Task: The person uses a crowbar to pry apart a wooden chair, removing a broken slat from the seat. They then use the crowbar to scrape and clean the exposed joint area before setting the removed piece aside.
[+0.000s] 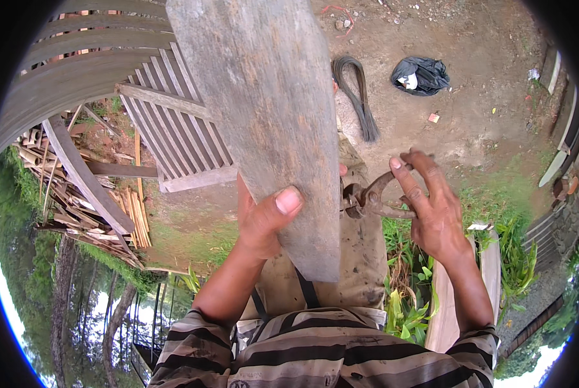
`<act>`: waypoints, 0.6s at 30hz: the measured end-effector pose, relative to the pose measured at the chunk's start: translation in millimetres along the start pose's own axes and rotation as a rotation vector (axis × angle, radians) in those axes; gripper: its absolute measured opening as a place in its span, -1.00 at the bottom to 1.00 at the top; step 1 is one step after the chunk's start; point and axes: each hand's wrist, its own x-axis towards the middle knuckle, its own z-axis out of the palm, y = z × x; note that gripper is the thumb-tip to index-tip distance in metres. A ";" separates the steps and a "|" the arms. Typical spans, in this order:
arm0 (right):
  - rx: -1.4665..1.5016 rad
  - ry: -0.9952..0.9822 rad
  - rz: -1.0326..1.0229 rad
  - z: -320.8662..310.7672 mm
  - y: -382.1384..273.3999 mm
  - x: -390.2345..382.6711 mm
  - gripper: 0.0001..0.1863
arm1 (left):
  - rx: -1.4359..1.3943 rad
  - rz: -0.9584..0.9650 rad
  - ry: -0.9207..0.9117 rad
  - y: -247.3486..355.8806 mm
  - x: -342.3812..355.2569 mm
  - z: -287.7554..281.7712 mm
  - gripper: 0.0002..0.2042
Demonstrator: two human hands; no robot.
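My left hand (267, 226) grips a long, weathered grey wooden board (263, 110) that runs upward from my lap, its thumb over the face and most fingers hidden behind. My right hand (435, 216) holds rusty metal pincers (377, 194) by the handles, index and middle fingers bent over them. The pincers' head is just beside the board's right edge; whether it touches the board is unclear. Below the board are my dark-spotted khaki trousers (360, 258).
A slatted wooden panel (173, 152) lies at upper left, beside curved planks (89, 171) and a scrap-wood pile (63, 194). On the dirt ahead are a wire coil (364, 110) and black plastic bag (425, 74). Plants (406, 304) and planks (445, 304) are at lower right.
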 end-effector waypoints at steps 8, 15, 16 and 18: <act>-0.266 0.068 -0.146 -35.9 4.2 11.6 0.12 | 0.086 -0.038 0.078 -4.5 -9.9 -2.3 -0.20; -0.478 0.000 -0.130 -51.7 -9.4 15.2 0.00 | 0.121 -0.010 0.044 -0.4 -11.7 7.3 -0.12; -0.512 0.001 -0.145 -55.0 -10.6 15.3 -0.02 | 0.126 -0.005 0.038 -0.7 -12.1 7.0 -0.12; -0.579 0.003 -0.174 -61.4 -12.4 15.0 -0.06 | 0.139 0.000 0.034 -2.0 -13.1 7.0 -0.12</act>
